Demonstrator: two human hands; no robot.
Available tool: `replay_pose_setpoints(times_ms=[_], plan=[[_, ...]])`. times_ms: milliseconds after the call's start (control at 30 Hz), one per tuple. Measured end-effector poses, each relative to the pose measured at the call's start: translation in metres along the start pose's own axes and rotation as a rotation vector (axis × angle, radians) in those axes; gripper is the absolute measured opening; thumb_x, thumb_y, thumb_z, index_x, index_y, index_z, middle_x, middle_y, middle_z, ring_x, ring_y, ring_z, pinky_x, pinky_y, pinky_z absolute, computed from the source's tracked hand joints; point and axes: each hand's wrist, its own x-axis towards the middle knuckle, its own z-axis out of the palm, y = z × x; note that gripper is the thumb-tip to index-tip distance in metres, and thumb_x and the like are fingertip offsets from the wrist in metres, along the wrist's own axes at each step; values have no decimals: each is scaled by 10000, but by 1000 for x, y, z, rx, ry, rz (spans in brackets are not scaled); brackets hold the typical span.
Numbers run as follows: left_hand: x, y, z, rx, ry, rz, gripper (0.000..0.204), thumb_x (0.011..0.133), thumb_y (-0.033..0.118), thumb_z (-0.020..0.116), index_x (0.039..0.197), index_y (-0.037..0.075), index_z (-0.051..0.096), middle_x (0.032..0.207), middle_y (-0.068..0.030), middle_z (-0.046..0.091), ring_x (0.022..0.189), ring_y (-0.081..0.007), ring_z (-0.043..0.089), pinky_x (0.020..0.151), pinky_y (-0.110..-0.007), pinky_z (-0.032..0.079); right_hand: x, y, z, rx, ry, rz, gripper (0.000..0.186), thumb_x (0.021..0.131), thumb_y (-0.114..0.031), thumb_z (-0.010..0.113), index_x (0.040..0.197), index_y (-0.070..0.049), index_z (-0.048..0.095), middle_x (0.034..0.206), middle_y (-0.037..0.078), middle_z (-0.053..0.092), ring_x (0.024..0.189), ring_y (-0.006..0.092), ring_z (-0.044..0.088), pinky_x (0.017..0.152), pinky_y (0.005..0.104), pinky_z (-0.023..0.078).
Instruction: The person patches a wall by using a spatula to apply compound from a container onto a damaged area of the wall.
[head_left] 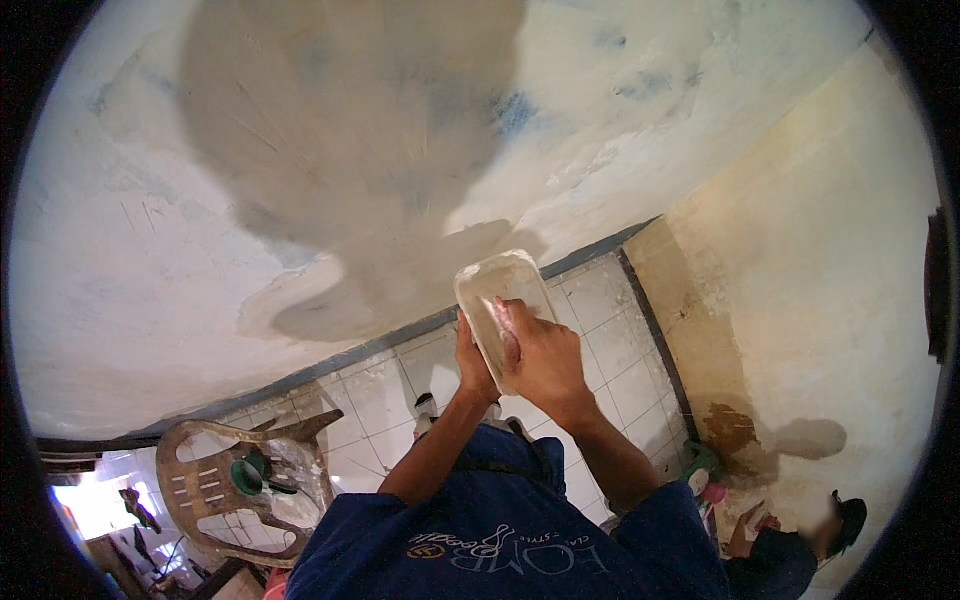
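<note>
Navy shirt (pixel 410 550), tray (pixel 483 290) in left hand (pixel 474 368), right hand (pixel 548 365) half-curled above.

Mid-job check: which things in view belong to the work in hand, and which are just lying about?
In use:
Cream, shallow, rounded-rectangular tub, held by the left hand; the right hand's fingers are inside it.

Apparently just lying about:
Brown, slotted plastic chair, smeared white
Small, rounded green container on the chair; its use is unclear

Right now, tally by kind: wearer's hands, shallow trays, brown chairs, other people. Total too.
Wearer's hands: 2 (left hand, right hand)
Shallow tray: 1
Brown chair: 1
Other person, lower right: 1
Total: 5
</note>
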Motion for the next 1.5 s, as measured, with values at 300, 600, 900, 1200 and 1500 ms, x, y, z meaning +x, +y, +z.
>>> replay_pose_setpoints(times_ms=[300,600,900,1200,1500], plan=[[6,5,-11,-120,-47,32,637,952,604,297,1411,167,365,1335,-90,484,1202,-301,506,1010,-485,429,16,23,-39,80,172,6,321,769,-42,608,1080,-46,530,766,230,603,715,432,606,620,474,481],[4,5,-2,-144,-58,71,636,955,599,285,1428,177,341,1379,-88,450,1242,-311,473,1024,-498,406,12,27,-35,0,159,-17,322,769,-56,615,1080,-42,531,731,197,614,705,407,617,610,470,478],[0,-3,6,-91,47,90,698,937,644,259,1447,171,319,1416,-105,418,1281,-324,434,1059,-493,370,15,30,-22,-72,149,8,355,768,-44,590,1117,-58,523,757,193,633,700,397,628,624,486,485],[3,-10,-2,-191,12,72,599,955,541,310,1395,140,380,1364,-132,460,1249,-322,467,1054,-492,389,14,31,-20,-10,69,24,381,769,-44,584,1144,-59,513,781,213,634,735,415,630,651,493,495],[3,-6,2,-137,1,93,647,953,580,272,1412,133,363,1369,-127,455,1257,-316,458,1058,-473,382,11,22,-20,7,85,5,372,766,-60,597,1130,-44,518,781,216,626,719,416,626,642,495,494]])
